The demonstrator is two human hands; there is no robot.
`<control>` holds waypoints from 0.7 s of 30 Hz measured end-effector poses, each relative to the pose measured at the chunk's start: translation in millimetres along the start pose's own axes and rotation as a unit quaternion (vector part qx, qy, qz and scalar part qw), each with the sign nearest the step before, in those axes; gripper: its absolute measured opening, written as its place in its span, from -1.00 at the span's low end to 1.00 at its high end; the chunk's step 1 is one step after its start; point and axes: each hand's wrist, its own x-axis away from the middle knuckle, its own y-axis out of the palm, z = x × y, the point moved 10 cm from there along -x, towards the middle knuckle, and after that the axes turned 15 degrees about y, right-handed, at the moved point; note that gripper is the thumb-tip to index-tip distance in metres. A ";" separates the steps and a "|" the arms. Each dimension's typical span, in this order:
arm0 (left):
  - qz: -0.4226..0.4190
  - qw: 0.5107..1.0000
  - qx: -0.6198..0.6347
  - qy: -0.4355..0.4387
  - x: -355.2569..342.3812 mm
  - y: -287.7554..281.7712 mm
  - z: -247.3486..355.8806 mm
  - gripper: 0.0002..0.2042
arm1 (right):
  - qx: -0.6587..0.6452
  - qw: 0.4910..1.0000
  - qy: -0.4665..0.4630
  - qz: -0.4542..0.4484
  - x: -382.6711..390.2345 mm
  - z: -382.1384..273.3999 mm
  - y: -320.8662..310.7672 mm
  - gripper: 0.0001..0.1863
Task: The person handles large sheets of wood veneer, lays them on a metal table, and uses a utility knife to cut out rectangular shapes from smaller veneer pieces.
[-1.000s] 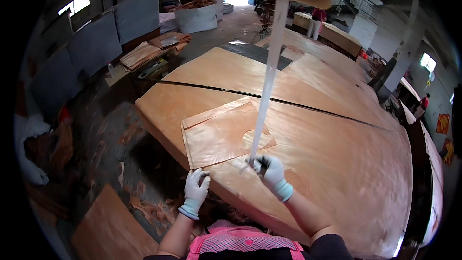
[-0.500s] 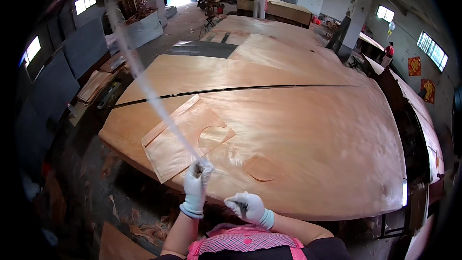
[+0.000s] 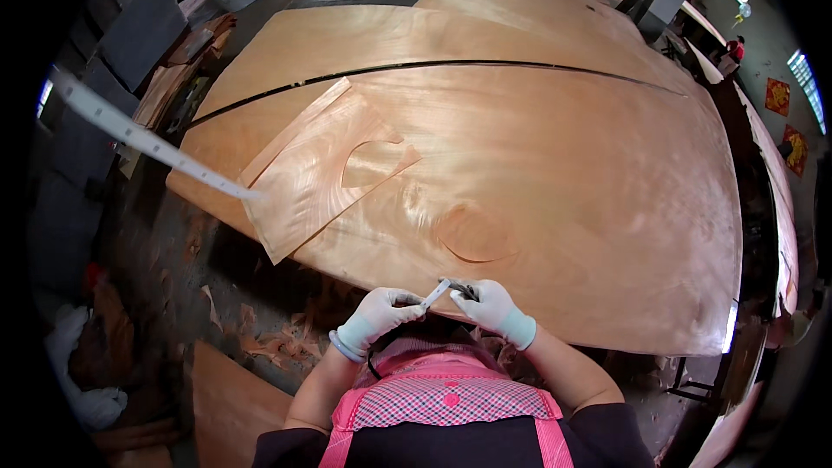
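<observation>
Close to my apron, my two gloved hands meet at the near edge of a large veneer-covered panel (image 3: 589, 208). My left hand (image 3: 381, 316) pinches one end of a short white tape piece (image 3: 436, 294). The other end reaches the fingers of my right hand (image 3: 490, 306), which also grips a small dark tool (image 3: 465, 289) of a kind I cannot make out. A long white tape (image 3: 156, 146) with evenly spaced dark marks slants down from the upper left, its lower end loose over a veneer sheet (image 3: 299, 182) with a curved cutout.
An oval veneer patch (image 3: 475, 236) lies on the panel. A dark straight gap (image 3: 416, 64) crosses behind it. Veneer scraps (image 3: 290, 342) litter the floor at left, near a leaning brown sheet (image 3: 230, 399). More panels (image 3: 784, 234) stand at right, and a person (image 3: 735, 49) is far off.
My left hand has let go of the long tape, which has swung left. Both hands have come together nearer my body, with a short tape piece between them. The view has tilted down.
</observation>
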 end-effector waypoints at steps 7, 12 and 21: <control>0.176 0.980 0.093 0.010 -31.7 -13.2 -3.3 -0.78 | 0.199 0.977 -0.049 0.052 -60.0 -45.7 -20.1 -0.68; 0.186 0.979 0.078 -0.012 -43.3 -15.4 24.7 -0.82 | 0.323 0.939 -0.011 0.115 -95.0 -36.2 -39.8 -0.64; 0.272 0.950 0.154 0.022 -64.2 -33.9 -8.2 -0.74 | 0.433 0.867 -0.231 0.085 -105.5 -31.8 -28.8 -0.64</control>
